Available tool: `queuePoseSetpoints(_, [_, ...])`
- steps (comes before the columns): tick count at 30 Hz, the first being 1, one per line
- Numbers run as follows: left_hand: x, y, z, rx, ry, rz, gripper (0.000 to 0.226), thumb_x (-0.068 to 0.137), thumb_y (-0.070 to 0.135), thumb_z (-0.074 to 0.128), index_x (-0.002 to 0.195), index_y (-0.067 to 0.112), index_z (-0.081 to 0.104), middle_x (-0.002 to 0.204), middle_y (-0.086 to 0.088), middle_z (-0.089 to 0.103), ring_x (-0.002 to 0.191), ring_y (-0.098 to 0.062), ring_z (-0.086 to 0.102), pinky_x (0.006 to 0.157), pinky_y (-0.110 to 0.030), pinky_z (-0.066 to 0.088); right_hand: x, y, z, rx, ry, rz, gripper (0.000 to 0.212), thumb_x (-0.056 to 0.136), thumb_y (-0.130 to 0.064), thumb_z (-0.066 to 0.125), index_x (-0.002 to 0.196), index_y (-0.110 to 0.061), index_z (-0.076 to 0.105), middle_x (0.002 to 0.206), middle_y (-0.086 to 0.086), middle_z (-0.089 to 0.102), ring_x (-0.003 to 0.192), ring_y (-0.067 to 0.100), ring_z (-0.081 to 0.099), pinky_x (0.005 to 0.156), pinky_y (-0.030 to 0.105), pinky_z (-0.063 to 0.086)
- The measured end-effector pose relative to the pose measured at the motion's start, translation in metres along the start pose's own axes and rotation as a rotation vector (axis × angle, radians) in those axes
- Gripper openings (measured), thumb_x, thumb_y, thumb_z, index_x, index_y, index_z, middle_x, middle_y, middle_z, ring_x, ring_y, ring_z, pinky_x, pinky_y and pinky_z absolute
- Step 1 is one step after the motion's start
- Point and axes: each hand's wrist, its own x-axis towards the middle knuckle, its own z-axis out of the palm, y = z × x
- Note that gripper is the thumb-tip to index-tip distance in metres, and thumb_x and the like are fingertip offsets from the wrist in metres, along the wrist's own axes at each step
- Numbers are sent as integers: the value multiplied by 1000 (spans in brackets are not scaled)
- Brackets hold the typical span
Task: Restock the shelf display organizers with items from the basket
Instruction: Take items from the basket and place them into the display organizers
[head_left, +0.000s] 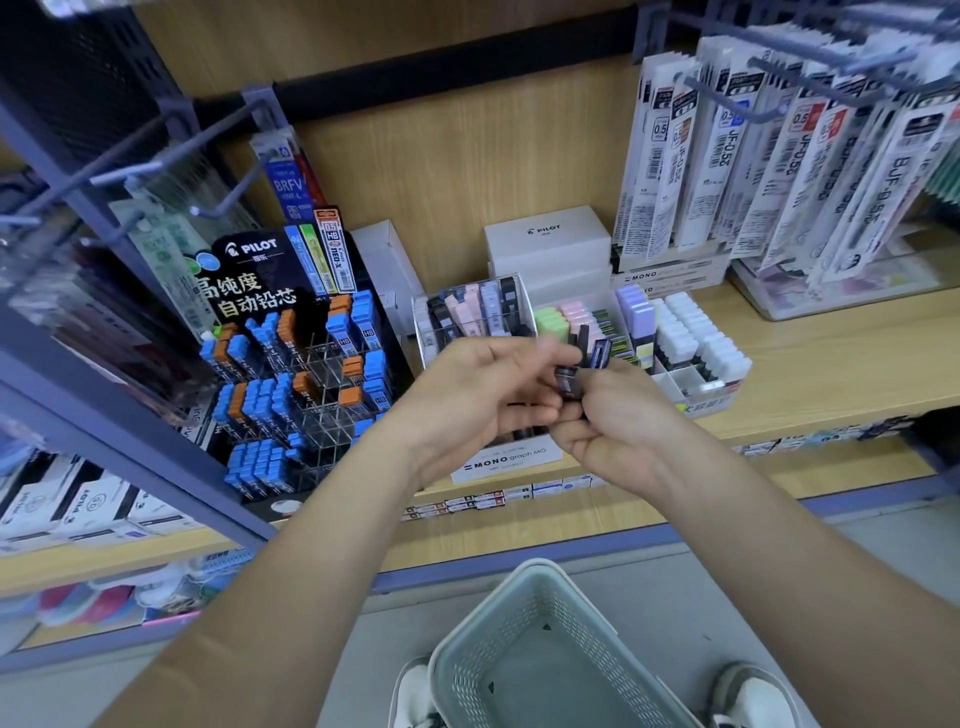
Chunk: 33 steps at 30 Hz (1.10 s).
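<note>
Nearest you, the grey-green perforated plastic basket (545, 649) sits on the floor, looking empty. Above it, your right hand (618, 421) cups a bunch of small dark lead cases (569, 382) as a ready supply, while your left hand (483, 395) pinches one, likely to feed the clear acrylic organizer (470, 312) beyond.

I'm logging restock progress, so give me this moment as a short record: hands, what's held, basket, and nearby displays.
left hand: raised in front of the shelf, fingers at the small dark cases
right hand: cupped, holding small dark cases
basket: on the floor between the shoes, looks empty
clear organizer: behind the hands, holds black, pink and lilac cases
Pilot lead rack: left of the hands, several slots empty
shelf: wooden
</note>
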Motion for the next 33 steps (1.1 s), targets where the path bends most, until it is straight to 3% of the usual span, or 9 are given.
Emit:
queuePoseSetpoints(4, [-2,0,-5,36,-93,81,36,74,16,65,107,2,67,90,-5,72,84,-13,68,74,-20,53,1,-2,3,58,17,22,34,90,15,28,74,-5,49,48,4,44,48,10,30,31,15,16])
queuePoseSetpoints(7, [0,1,-8,107,-119,136,30,77,8,68,106,1,67,90,-3,72,85,-15,68,78,-23,54,0,-6,7,121,0,28,36,91,13,28,73,-6,53,47,1,42,39,6,29,30,13,17])
queuePoseSetpoints(10, [5,1,-2,267,30,233,13,87,1,62,98,3,68,85,-4,67,75,-12,64,72,-22,54,-3,-7,9,89,-8,12,23,97,3,42,85,-5,60,62,6,48,42,8,38,31,13,25])
queuePoseSetpoints(12, [7,5,-3,257,105,264,11,95,9,53,96,9,64,87,-6,66,77,-15,62,72,-28,55,-3,-10,8,-4,48,-43,11,99,-10,52,100,-4,61,71,8,51,46,11,45,32,15,31])
queuePoseSetpoints(14, [7,9,-11,262,177,224,11,97,15,51,94,16,62,84,-7,68,73,-16,63,68,-31,56,-3,-18,1,-38,133,-97,16,99,-11,53,112,-5,60,72,6,49,49,12,46,33,15,31])
queuePoseSetpoints(16, [7,6,-22,621,224,171,10,95,20,56,96,25,65,78,-1,68,64,-13,60,64,-31,53,-4,-28,-7,-32,171,-141,14,99,-11,53,110,-8,61,70,4,49,47,11,44,34,15,28])
queuePoseSetpoints(19, [13,-13,-32,1309,159,101,21,94,27,58,112,25,69,99,4,70,85,-15,62,79,-30,51,-8,-37,-16,-41,124,-176,13,100,-14,53,109,-9,61,66,4,54,43,11,44,34,17,25])
queuePoseSetpoints(23, [19,-27,-31,1566,85,99,25,99,21,48,114,19,68,104,-5,67,99,-26,60,82,-34,49,-10,-36,-19,-74,58,-169,16,100,-16,52,111,-10,62,64,2,59,44,10,44,35,16,26])
queuePoseSetpoints(33, [25,-34,-27,1619,191,189,17,93,21,56,105,18,68,101,-2,63,93,-23,59,73,-29,44,-10,-34,-20,-98,-9,-139,24,99,-18,53,115,-4,64,72,4,51,46,10,41,33,16,26])
